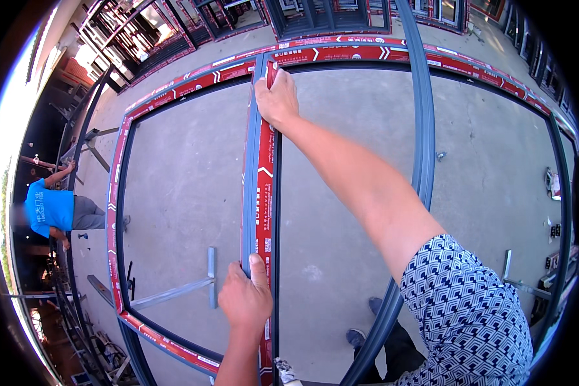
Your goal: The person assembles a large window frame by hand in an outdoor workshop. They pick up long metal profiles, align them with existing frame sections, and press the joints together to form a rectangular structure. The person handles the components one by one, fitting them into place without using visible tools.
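A large window frame point(114, 193) wrapped in red and white film spans the view in front of me. Its middle bar point(264, 212) runs from the near side to the far side, red film on its right and a grey strip along its left. My right hand point(278, 98) is closed around this bar near its far end, the arm stretched across the right opening. Lower down, my left hand point(246, 294) grips the same bar, thumb lying on top and fingers hidden at the left side. A long grey metal profile point(423, 128) lies across the frame to the right.
Grey stands point(211, 276) show through the left opening above the concrete floor point(341, 193). At the left, a person in a blue shirt point(58, 206) handles a long dark bar point(77, 154). More frames point(328, 19) stand along the far side. My shoes point(356, 338) are below, near the grey profile.
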A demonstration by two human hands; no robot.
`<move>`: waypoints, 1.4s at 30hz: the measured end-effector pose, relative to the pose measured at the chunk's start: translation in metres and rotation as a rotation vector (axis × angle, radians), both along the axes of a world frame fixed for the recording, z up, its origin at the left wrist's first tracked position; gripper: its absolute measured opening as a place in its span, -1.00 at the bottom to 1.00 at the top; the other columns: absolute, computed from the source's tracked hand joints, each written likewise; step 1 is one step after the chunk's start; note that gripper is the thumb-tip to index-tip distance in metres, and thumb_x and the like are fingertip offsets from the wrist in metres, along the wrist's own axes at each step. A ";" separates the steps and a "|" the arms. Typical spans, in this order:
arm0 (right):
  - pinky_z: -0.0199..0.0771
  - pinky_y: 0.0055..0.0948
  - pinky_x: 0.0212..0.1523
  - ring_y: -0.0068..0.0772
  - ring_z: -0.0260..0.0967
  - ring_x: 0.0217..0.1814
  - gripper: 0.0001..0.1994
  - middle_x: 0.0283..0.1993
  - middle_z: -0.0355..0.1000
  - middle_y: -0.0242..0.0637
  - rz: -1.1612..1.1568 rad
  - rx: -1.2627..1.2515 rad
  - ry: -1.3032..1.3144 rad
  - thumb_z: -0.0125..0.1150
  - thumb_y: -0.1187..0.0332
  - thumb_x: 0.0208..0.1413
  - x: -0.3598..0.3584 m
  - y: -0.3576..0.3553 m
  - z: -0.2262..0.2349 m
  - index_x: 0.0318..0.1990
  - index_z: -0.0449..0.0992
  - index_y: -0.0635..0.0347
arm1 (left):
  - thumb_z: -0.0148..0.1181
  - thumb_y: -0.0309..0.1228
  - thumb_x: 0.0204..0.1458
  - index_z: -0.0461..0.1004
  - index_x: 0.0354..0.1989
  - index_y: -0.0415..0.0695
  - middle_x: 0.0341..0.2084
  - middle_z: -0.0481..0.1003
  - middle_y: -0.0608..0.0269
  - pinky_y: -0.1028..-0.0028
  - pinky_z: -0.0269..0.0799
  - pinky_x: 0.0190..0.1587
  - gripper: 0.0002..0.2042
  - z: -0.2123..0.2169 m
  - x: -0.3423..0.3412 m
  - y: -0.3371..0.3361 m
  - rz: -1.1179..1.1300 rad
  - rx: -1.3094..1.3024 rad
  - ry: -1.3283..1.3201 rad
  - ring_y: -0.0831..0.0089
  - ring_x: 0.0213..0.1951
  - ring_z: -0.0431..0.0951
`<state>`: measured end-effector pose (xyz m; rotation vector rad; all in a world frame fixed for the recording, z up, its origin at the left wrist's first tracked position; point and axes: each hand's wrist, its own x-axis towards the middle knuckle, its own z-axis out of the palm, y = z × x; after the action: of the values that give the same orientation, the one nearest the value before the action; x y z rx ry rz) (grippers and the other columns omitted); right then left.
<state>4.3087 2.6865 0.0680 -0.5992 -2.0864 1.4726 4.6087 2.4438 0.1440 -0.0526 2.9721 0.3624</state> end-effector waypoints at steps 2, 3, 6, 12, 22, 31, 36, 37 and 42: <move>0.33 0.07 0.45 0.25 0.29 0.42 -0.35 0.30 0.38 0.25 -0.045 0.020 -0.124 0.04 -0.03 0.38 0.006 -0.006 0.010 0.28 0.40 0.50 | -0.22 0.17 0.50 0.51 -0.13 -0.35 -0.40 0.63 -0.31 -0.06 0.56 -0.20 -0.31 0.001 0.001 -0.002 0.011 -0.006 -0.004 -0.34 -0.29 0.66; 0.37 0.07 0.43 0.27 0.34 0.38 -0.36 0.25 0.42 0.24 -0.028 0.047 -0.168 0.04 -0.03 0.39 0.007 -0.002 0.012 0.25 0.43 0.49 | -0.23 0.17 0.50 0.51 -0.13 -0.35 -0.40 0.63 -0.31 -0.07 0.55 -0.19 -0.31 0.002 0.001 -0.001 0.010 -0.006 -0.009 -0.34 -0.29 0.66; 0.47 0.06 0.35 0.28 0.49 0.23 -0.42 0.06 0.55 0.18 0.034 0.010 -0.239 0.08 -0.02 0.39 -0.003 0.015 0.017 0.16 0.52 0.46 | -0.23 0.17 0.50 0.52 -0.12 -0.36 -0.39 0.63 -0.33 -0.07 0.55 -0.19 -0.30 0.001 0.001 -0.002 0.015 -0.009 -0.013 -0.34 -0.29 0.67; 0.81 -0.06 -0.03 -0.17 0.72 -0.07 -0.72 -0.04 0.65 -0.07 0.337 -0.765 -0.216 0.38 0.29 0.36 -0.028 0.057 0.029 0.05 0.54 0.28 | -0.21 0.16 0.49 0.53 -0.10 -0.40 -0.39 0.63 -0.34 -0.08 0.56 -0.19 -0.29 0.001 0.001 -0.001 0.010 -0.005 -0.015 -0.33 -0.29 0.67; 0.84 -0.16 0.00 -0.16 0.76 -0.06 -0.58 -0.07 0.69 0.03 0.331 -0.782 -0.317 0.48 0.11 0.29 -0.028 0.074 0.028 0.04 0.57 0.28 | -0.19 0.16 0.50 0.51 -0.14 -0.36 -0.44 0.62 -0.29 -0.06 0.55 -0.21 -0.32 -0.001 0.000 0.001 0.013 0.037 -0.007 -0.30 -0.32 0.67; 0.85 -0.18 -0.03 -0.19 0.75 -0.04 -0.58 -0.01 0.67 0.01 0.338 -0.774 -0.284 0.46 0.12 0.31 -0.027 0.075 0.026 0.09 0.52 0.24 | -0.21 0.19 0.49 0.50 -0.14 -0.34 -0.42 0.63 -0.27 -0.03 0.56 -0.21 -0.30 0.005 0.000 0.005 0.019 0.025 -0.016 -0.26 -0.32 0.68; 0.77 -0.16 0.13 -0.22 0.70 0.11 -0.52 0.11 0.65 -0.02 0.294 -0.814 -0.254 0.44 0.08 0.33 0.004 0.046 0.036 0.16 0.53 0.27 | -0.22 0.20 0.49 0.53 -0.04 -0.40 -0.37 0.64 -0.32 -0.03 0.59 -0.16 -0.27 0.012 0.001 0.005 0.035 0.036 -0.047 -0.28 -0.27 0.69; 0.77 -0.16 0.13 -0.22 0.70 0.11 -0.52 0.12 0.65 -0.01 0.286 -0.810 -0.246 0.44 0.07 0.33 0.014 0.043 0.032 0.17 0.53 0.27 | -0.22 0.20 0.49 0.53 -0.02 -0.42 -0.36 0.65 -0.33 -0.04 0.59 -0.14 -0.26 0.010 0.000 0.004 0.042 0.039 -0.067 -0.28 -0.26 0.70; 0.73 -0.14 0.19 -0.16 0.68 0.12 -0.43 0.10 0.64 -0.01 0.468 -0.763 -0.326 0.42 -0.05 0.32 0.081 0.016 0.025 0.18 0.52 0.30 | -0.12 0.15 0.47 0.49 -0.26 -0.31 -0.40 0.64 -0.28 -0.09 0.59 -0.22 -0.35 -0.007 -0.003 -0.002 -0.008 0.009 0.028 -0.27 -0.35 0.69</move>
<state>4.3893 2.7029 0.0935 -0.6772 -1.9221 2.6389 4.6056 2.4422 0.1369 -0.0343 2.9975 0.3781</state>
